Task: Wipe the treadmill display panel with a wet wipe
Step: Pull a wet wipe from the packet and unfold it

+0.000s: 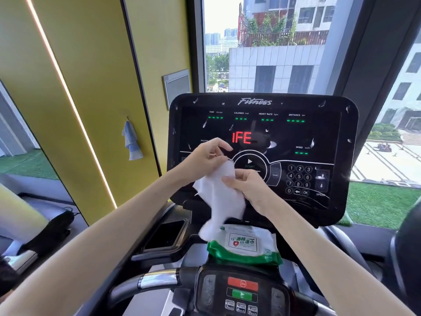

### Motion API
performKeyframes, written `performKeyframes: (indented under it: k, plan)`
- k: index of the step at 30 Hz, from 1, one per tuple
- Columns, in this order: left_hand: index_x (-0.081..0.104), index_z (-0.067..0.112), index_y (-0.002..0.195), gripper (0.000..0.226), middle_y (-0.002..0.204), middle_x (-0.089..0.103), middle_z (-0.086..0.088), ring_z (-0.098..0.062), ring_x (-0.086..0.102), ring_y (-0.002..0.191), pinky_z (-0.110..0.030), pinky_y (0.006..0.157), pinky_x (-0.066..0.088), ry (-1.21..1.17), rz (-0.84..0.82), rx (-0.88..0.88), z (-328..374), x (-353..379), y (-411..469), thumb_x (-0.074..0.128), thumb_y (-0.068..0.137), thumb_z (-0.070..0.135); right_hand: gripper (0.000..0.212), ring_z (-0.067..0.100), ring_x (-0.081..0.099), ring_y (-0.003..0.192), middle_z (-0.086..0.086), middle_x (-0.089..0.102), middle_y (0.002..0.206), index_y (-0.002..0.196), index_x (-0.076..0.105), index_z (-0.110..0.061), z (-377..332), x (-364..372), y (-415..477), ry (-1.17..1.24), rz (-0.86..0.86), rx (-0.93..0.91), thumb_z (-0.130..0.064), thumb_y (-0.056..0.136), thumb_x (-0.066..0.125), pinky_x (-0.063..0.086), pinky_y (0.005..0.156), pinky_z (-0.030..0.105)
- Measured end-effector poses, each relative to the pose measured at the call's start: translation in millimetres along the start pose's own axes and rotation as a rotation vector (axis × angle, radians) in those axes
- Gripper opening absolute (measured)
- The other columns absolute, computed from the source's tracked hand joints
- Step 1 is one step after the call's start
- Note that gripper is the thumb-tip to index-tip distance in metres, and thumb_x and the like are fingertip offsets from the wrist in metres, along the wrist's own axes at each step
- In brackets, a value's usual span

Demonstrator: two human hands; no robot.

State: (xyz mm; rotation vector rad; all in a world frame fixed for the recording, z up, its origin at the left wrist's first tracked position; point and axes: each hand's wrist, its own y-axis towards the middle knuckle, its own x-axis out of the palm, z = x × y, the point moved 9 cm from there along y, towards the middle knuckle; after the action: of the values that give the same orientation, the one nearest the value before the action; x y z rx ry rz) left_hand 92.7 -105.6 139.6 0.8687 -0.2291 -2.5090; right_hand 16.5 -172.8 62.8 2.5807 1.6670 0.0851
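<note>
Wet wipe (pixel 219 197) between both hands, before display panel (pixel 319 133)

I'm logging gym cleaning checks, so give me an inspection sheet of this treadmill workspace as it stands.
Surface: display panel is lit, showing red letters, with white flecks and smears scattered across the black face.
Job's things: wet wipe is held in front of the panel, partly unfolded; wipes pack rests on the console ledge below it.
Clutter: nothing seen on the panel itself; the phone tray looks empty.
Grippers: left hand and right hand both pinch the wipe.
Cables: a dark cable on the floor at left.
Surroundings: yellow wall with a blue cloth hanging; windows behind.
</note>
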Motion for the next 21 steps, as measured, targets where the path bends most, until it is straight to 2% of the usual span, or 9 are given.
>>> performKeyframes:
  k: [2, 4, 6, 7, 12, 15, 17, 19, 21]
  plan:
    - [0.050, 0.025, 0.123, 0.028, 0.093, 0.060, -0.015, -0.014, 0.058, 0.077, -0.026, 0.067, 0.047, -0.105, -0.085, -0.161, -16, 2, -10, 0.052, 0.095, 0.027, 0.033, 0.021, 0.060, 0.072, 0.014, 0.064, 0.085, 0.095, 0.062, 0.005, 1, 0, 0, 0.056, 0.002, 0.039, -0.022, 0.079, 0.070, 0.048, 0.063, 0.028]
    - [0.044, 0.028, 0.131, 0.038, 0.112, 0.061, -0.008, -0.016, 0.063, 0.093, -0.029, 0.074, 0.052, -0.114, -0.294, -0.327, -37, 15, -27, 0.051, 0.094, 0.037, 0.018, 0.020, 0.057, 0.071, 0.012, 0.061, 0.082, 0.091, 0.061, -0.003, 1, 1, 0, 0.108, -0.004, 0.060, -0.019, 0.085, 0.064, 0.045, 0.064, 0.029]
    - [0.052, 0.020, 0.126, 0.035, 0.116, 0.064, -0.006, -0.019, 0.064, 0.100, -0.036, 0.084, 0.053, -0.119, -0.467, -0.386, -54, 29, -41, 0.057, 0.092, 0.028, 0.015, 0.020, 0.054, 0.071, 0.012, 0.059, 0.080, 0.089, 0.059, -0.006, 0, 3, -1, 0.120, -0.035, 0.062, -0.020, 0.089, 0.059, 0.043, 0.065, 0.030]
    - [0.058, 0.014, 0.119, 0.031, 0.112, 0.066, -0.009, -0.021, 0.064, 0.098, -0.037, 0.087, 0.052, -0.153, -0.489, -0.396, -61, 32, -45, 0.062, 0.090, 0.022, 0.015, 0.020, 0.055, 0.073, 0.012, 0.060, 0.081, 0.088, 0.059, -0.006, 0, 3, -1, 0.106, -0.042, 0.059, -0.020, 0.091, 0.057, 0.044, 0.067, 0.030]
    - [0.069, 0.005, 0.090, 0.015, 0.080, 0.068, -0.002, -0.012, 0.060, 0.072, -0.021, 0.068, 0.047, -0.237, -0.444, -0.441, -80, 21, -49, 0.069, 0.084, 0.020, 0.017, 0.020, 0.058, 0.073, 0.010, 0.061, 0.081, 0.085, 0.058, -0.009, 4, -8, -1, 0.132, 0.048, 0.081, -0.020, 0.095, 0.051, 0.048, 0.065, 0.031]
    - [0.065, -0.006, 0.096, 0.031, 0.091, 0.067, -0.009, -0.019, 0.061, 0.085, -0.030, 0.084, 0.050, -0.293, -0.346, -0.438, -89, 9, -47, 0.070, 0.082, 0.022, 0.020, 0.024, 0.057, 0.082, 0.015, 0.059, 0.091, 0.096, 0.058, -0.004, 9, -13, -2, 0.148, 0.087, 0.114, -0.022, 0.096, 0.049, 0.048, 0.070, 0.034]
    - [0.064, -0.007, 0.101, 0.029, 0.101, 0.068, -0.011, -0.022, 0.064, 0.094, -0.035, 0.090, 0.050, -0.407, -0.221, -0.437, -95, 1, -44, 0.064, 0.087, 0.018, 0.028, 0.027, 0.058, 0.087, 0.016, 0.061, 0.097, 0.105, 0.057, 0.003, 13, -15, -2, 0.157, 0.101, 0.131, -0.022, 0.097, 0.048, 0.049, 0.073, 0.035]
    - [0.064, -0.004, 0.108, 0.027, 0.104, 0.068, -0.011, -0.025, 0.064, 0.095, -0.035, 0.086, 0.053, -0.574, -0.068, -0.417, -95, -7, -42, 0.057, 0.091, 0.016, 0.029, 0.024, 0.062, 0.084, 0.014, 0.065, 0.096, 0.108, 0.057, 0.003, 17, -16, -2, 0.188, 0.121, 0.138, -0.022, 0.097, 0.048, 0.051, 0.070, 0.032]
    - [0.065, 0.003, 0.107, 0.029, 0.094, 0.068, -0.009, -0.023, 0.064, 0.087, -0.032, 0.077, 0.056, -0.798, 0.065, -0.438, -99, -6, -43, 0.052, 0.094, 0.024, 0.020, 0.018, 0.065, 0.072, 0.009, 0.067, 0.087, 0.100, 0.059, -0.003, 19, -15, -1, 0.235, 0.155, 0.152, -0.020, 0.096, 0.049, 0.052, 0.061, 0.028]
